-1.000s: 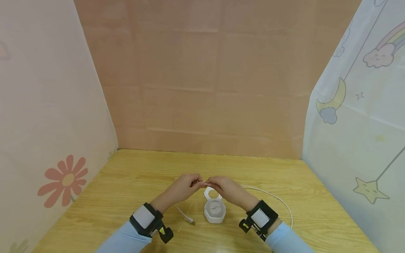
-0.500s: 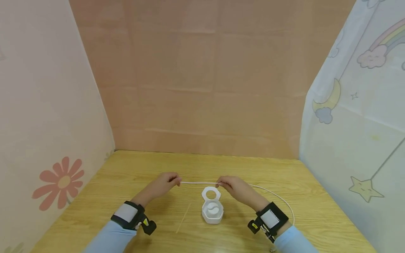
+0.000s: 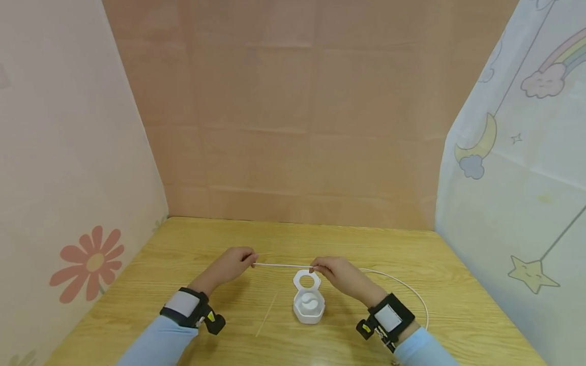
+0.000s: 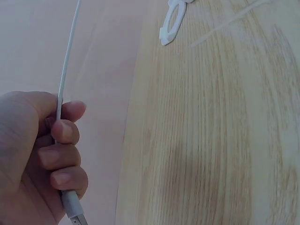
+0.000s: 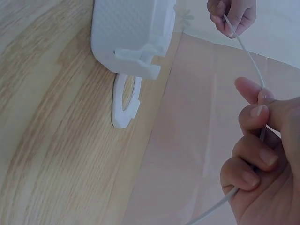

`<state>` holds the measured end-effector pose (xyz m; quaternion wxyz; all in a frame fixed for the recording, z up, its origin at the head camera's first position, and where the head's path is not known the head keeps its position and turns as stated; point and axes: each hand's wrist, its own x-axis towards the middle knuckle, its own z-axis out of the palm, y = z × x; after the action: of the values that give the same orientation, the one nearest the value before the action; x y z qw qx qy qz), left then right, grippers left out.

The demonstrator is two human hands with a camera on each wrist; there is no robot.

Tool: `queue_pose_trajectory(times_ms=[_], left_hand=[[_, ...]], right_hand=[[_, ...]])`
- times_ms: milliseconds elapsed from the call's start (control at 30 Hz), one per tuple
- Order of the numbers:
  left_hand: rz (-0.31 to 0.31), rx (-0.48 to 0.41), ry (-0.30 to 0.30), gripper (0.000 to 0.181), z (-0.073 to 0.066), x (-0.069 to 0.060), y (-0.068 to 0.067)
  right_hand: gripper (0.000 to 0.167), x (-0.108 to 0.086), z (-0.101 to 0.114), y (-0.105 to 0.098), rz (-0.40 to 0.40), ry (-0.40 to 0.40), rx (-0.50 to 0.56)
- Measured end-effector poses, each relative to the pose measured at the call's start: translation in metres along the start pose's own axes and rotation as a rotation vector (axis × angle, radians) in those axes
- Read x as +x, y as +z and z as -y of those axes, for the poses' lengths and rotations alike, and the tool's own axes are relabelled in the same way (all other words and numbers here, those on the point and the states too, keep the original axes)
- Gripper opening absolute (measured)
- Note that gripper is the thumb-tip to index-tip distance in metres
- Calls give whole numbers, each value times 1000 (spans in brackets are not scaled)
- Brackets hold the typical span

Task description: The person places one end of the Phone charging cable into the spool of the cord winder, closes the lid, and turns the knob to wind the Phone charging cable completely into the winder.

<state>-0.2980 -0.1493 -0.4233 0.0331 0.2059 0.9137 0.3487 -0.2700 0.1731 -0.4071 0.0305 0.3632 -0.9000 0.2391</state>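
A white USB cable (image 3: pixel 284 265) is stretched between the two hands above the table. My left hand (image 3: pixel 237 262) grips it with curled fingers; in the left wrist view the USB plug (image 4: pixel 74 208) pokes out below the little finger. Over to the right, my right hand (image 3: pixel 336 270) pinches the cable between thumb and fingers, and the rest runs behind the wrist in a curve. Just below the taut length stands a white hexagonal box (image 3: pixel 309 315), its ring-shaped lid (image 3: pixel 297 280) flipped back. Something white and rounded shows inside the box.
The wood-grain table (image 3: pixel 206 234) has a pale straight mark (image 3: pixel 266 314) left of the box. A brown sheet (image 3: pixel 297 127) hangs behind, with printed white cloths at both sides. A small metal tip (image 3: pixel 394 363) shows by the right sleeve.
My hands, close together a second ago, have parted and drawn the cable straight, the left moving left. The USB end hanging below the left hand has left the head view.
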Motion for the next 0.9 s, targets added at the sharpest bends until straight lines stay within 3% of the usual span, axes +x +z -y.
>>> queue_pose_trajectory(times_ms=[167,300,400,500,667,767,900], left_hand=[[24,190,-3,21,-1,3,5],[-31,423,46,15,-6,6,12],[-85,505,103,13,-24,5,20],[-43,411,161,19,-53,4,30],[102,157,232,29,-91,3,51],[107,128,234,26,-99,4,60],[83,150,209,23,-94,6,67]], right_hand=[[20,0,5,4,9,-25,-12],[19,1,9,6,-2,-41,-24],[18,1,11,7,1,-40,-14],[18,2,12,7,9,-37,-12],[17,4,13,7,-11,-59,-18],[15,6,13,6,-28,-81,-17],[15,5,12,8,-5,-76,-4]])
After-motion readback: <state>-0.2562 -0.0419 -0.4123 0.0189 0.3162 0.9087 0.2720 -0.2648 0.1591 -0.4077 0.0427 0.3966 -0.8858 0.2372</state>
